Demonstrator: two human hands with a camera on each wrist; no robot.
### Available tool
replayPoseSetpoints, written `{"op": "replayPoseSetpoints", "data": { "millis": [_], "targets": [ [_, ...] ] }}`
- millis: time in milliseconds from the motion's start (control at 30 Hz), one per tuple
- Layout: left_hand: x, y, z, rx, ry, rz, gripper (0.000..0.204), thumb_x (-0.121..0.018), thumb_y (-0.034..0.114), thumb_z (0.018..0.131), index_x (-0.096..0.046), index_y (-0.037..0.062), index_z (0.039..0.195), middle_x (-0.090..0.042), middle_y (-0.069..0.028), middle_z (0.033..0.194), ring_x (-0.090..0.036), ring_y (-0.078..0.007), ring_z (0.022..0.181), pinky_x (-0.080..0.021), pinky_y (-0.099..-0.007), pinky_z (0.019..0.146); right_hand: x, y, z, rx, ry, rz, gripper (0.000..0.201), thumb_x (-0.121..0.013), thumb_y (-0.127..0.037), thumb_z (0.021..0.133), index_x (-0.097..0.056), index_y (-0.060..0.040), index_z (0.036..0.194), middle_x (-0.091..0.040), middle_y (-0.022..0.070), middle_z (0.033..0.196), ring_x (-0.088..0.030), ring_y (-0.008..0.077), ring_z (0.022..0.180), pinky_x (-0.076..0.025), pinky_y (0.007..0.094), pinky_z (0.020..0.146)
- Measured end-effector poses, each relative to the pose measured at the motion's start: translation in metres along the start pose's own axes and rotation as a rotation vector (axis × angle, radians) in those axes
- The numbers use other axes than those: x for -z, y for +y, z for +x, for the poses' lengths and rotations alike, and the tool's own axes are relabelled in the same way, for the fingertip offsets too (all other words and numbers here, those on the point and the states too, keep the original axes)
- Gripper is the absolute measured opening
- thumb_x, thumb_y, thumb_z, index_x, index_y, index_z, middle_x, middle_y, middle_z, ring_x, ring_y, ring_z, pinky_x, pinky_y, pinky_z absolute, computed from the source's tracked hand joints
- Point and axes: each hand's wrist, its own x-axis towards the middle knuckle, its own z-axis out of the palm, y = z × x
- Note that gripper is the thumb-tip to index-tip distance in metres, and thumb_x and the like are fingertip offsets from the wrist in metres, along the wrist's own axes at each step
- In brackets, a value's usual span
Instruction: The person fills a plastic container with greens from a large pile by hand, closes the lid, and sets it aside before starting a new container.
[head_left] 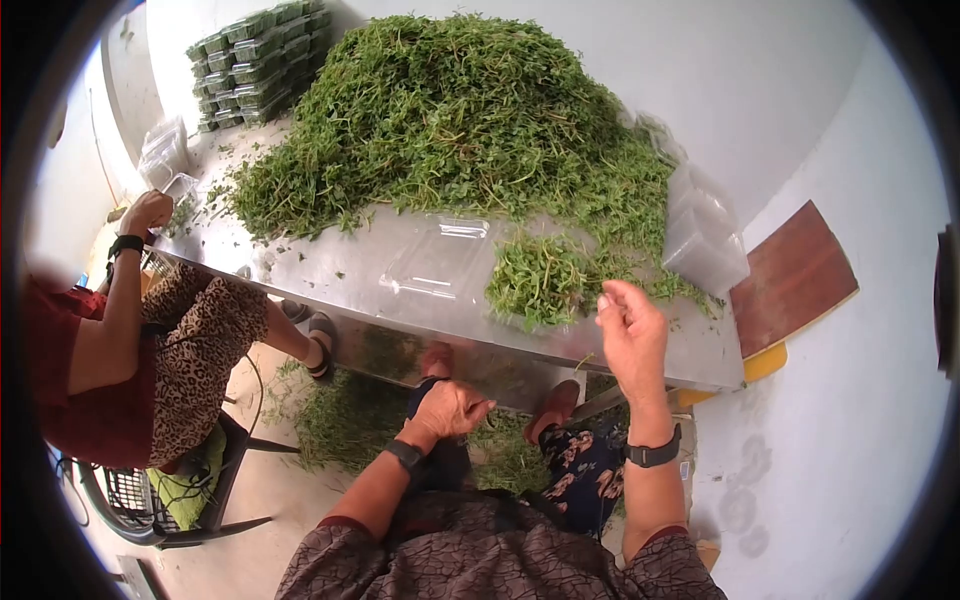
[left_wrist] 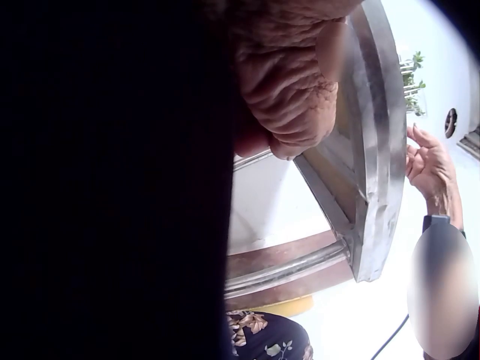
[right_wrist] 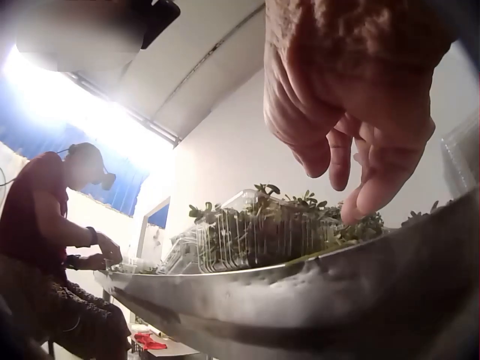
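Observation:
A clear plastic container heaped with green sprigs (head_left: 540,280) stands near the table's front edge, its transparent lid (head_left: 435,262) spread flat to the left. Just right of it, my right hand (head_left: 634,340) hovers with bent, slightly parted fingers and no object visible in them. The right wrist view has that hand (right_wrist: 352,97) above the filled container (right_wrist: 259,236). My left hand (head_left: 450,408) hangs loosely curled over my lap, below the table edge, with nothing seen in it. In the left wrist view the left hand (left_wrist: 292,90) is partly cut off by darkness.
A large heap of greens (head_left: 450,120) covers the back of the metal table (head_left: 340,290). Filled boxes (head_left: 260,62) are stacked at back left; empty containers (head_left: 705,235) stand at right. Another person (head_left: 100,370) sits at the left. Greens (head_left: 350,420) lie under the table.

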Motion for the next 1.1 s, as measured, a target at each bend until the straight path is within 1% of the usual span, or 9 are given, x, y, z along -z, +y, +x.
{"op": "replayPoseSetpoints", "data": {
  "millis": [133, 167, 300, 400, 533, 667, 700, 833, 1100],
  "targets": [
    [-0.003, -0.007, -0.004, 0.001, 0.03, -0.033, 0.034, -0.063, 0.03, 0.082, -0.06, 0.0045, 0.06, -0.06, -0.0134, 0.063, -0.06, -0.0344, 0.061, -0.049, -0.0427, 0.057, -0.01, 0.028, -0.016, -0.098, 0.006, 0.11, 0.016, -0.061, -0.007, 0.086, -0.064, 0.0031, 0.098, -0.065, 0.0067, 0.076, -0.062, 0.0124, 0.064, -0.048, 0.0265, 0.058],
    [-0.004, -0.009, -0.006, -0.001, 0.057, -0.045, 0.033, -0.065, 0.029, 0.081, -0.06, 0.0038, 0.06, -0.059, -0.0135, 0.062, -0.059, -0.0344, 0.061, -0.049, -0.0419, 0.057, -0.01, 0.033, -0.018, -0.098, 0.001, 0.121, 0.014, -0.057, -0.007, 0.09, -0.063, 0.0026, 0.099, -0.064, 0.0027, 0.081, -0.06, 0.0095, 0.067, -0.048, 0.0227, 0.061],
    [0.0, -0.013, -0.015, -0.071, 0.062, 0.001, 0.029, -0.065, 0.026, 0.081, -0.061, 0.0029, 0.063, -0.061, -0.0143, 0.068, -0.061, -0.0336, 0.065, -0.05, -0.0404, 0.06, -0.006, 0.026, -0.019, -0.074, 0.003, 0.184, 0.012, -0.058, -0.006, 0.089, -0.064, 0.0032, 0.093, -0.063, 0.0052, 0.073, -0.063, 0.0125, 0.062, -0.049, 0.0251, 0.056],
    [0.017, 0.0, -0.019, 0.009, 0.087, -0.14, 0.021, -0.067, 0.019, 0.08, -0.062, 0.0018, 0.068, -0.063, -0.0129, 0.071, -0.063, -0.0317, 0.069, -0.051, -0.0382, 0.064, -0.006, 0.028, -0.023, -0.076, 0.024, 0.228, 0.011, -0.057, -0.006, 0.089, -0.064, 0.0033, 0.091, -0.063, 0.0053, 0.073, -0.063, 0.0125, 0.062, -0.049, 0.0246, 0.056],
    [0.076, 0.039, -0.004, -0.252, 0.411, -0.162, 0.007, -0.066, 0.006, 0.078, -0.061, 0.0022, 0.081, -0.064, -0.012, 0.078, -0.063, -0.0287, 0.073, -0.052, -0.0369, 0.068, -0.005, 0.028, -0.026, -0.037, 0.019, 0.206, 0.01, -0.058, -0.005, 0.088, -0.063, 0.0033, 0.089, -0.063, 0.0061, 0.072, -0.062, 0.0128, 0.061, -0.048, 0.0256, 0.055],
    [0.122, 0.068, 0.02, -0.316, 0.612, 0.101, 0.022, -0.065, 0.002, 0.074, -0.061, 0.0021, 0.096, -0.063, -0.0141, 0.095, -0.062, -0.0304, 0.086, -0.05, -0.037, 0.075, -0.008, 0.031, -0.025, 0.036, 0.03, 0.144, 0.007, -0.059, -0.003, 0.086, -0.063, 0.0029, 0.087, -0.062, 0.0084, 0.073, -0.06, 0.0152, 0.059, -0.047, 0.0282, 0.054],
    [0.127, 0.073, 0.024, -0.268, 0.583, 0.107, 0.032, -0.066, 0.002, 0.073, -0.062, 0.0031, 0.104, -0.061, -0.0148, 0.107, -0.059, -0.0322, 0.099, -0.046, -0.0408, 0.085, -0.008, 0.031, -0.025, 0.042, 0.04, 0.133, 0.007, -0.059, -0.003, 0.085, -0.063, 0.0027, 0.086, -0.062, 0.0092, 0.073, -0.06, 0.0166, 0.058, -0.046, 0.0291, 0.054],
    [0.134, 0.074, 0.049, -0.29, 0.503, 0.238, 0.042, -0.068, 0.005, 0.073, -0.06, 0.0059, 0.115, -0.055, -0.0119, 0.125, -0.05, -0.0334, 0.119, -0.035, -0.0481, 0.1, -0.01, 0.035, -0.025, 0.056, 0.055, 0.089, 0.006, -0.061, -0.004, 0.084, -0.063, 0.0012, 0.085, -0.063, 0.0106, 0.074, -0.061, 0.0211, 0.06, -0.047, 0.0304, 0.056],
    [0.123, 0.072, 0.074, -0.339, 0.376, 0.299, 0.033, -0.067, 0.01, 0.078, -0.062, 0.0044, 0.11, -0.059, -0.0119, 0.118, -0.05, -0.0327, 0.12, -0.031, -0.05, 0.106, -0.009, 0.03, -0.026, 0.098, 0.077, 0.067, 0.005, -0.062, -0.003, 0.079, -0.063, -0.0015, 0.083, -0.063, 0.0104, 0.075, -0.061, 0.0272, 0.063, -0.047, 0.0326, 0.059]
  ]
}}
